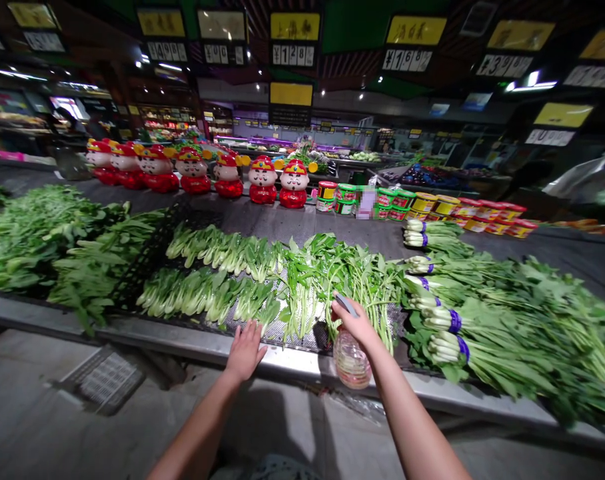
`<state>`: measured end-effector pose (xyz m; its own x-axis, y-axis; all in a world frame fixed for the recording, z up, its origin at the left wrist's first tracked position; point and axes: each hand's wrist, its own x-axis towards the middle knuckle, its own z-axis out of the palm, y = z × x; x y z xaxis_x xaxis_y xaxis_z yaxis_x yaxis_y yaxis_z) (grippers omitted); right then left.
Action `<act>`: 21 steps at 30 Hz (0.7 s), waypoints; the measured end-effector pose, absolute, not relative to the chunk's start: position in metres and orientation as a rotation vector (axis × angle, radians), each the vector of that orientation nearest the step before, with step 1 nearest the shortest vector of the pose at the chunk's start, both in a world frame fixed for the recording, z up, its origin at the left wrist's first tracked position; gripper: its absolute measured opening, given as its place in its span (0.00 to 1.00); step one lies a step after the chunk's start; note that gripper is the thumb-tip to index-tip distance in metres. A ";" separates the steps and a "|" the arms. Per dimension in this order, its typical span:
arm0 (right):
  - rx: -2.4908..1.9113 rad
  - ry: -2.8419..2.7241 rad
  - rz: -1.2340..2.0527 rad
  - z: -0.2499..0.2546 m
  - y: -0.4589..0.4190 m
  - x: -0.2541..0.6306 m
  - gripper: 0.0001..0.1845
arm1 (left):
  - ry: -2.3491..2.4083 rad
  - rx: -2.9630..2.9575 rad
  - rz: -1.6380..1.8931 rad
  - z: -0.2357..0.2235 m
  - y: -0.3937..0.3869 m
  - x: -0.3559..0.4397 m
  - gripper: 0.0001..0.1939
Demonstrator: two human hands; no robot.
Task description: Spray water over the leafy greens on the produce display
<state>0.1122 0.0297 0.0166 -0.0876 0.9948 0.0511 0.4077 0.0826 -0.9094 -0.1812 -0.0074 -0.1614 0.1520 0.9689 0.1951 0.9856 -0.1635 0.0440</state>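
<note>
My right hand (355,321) is closed around the grey-topped head of a clear spray bottle (352,363), holding it over the front rim of the vegetable stand. Behind the bottle lie loose leafy green stems (350,267) on a perforated metal tray. My left hand (246,347) rests palm down at the stand's metal edge (292,361), fingers stretched out and holding nothing. Its fingertips are close to the nearer row of bok choy (207,297); whether they touch it I cannot tell. A second bok choy row (222,250) lies farther back.
On the right are greens bundled with purple tape (450,323). Loose leafy greens (42,227) pile up on the left, beside a black crate wall (142,257). Red figurines (227,177) and stacked tins (447,205) line the back. A grey crate (105,380) sits on the floor.
</note>
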 end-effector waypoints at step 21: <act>-1.447 -1.674 1.087 0.002 0.000 0.112 0.18 | -2.045 -2.302 -0.230 -0.166 -0.011 -0.193 0.31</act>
<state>0.1117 -0.0003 0.0020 -0.1666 0.9854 -0.0352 0.4332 0.0410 -0.9004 -0.1934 -0.0105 -0.1657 0.1120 0.9828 0.1467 0.9909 -0.1217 0.0584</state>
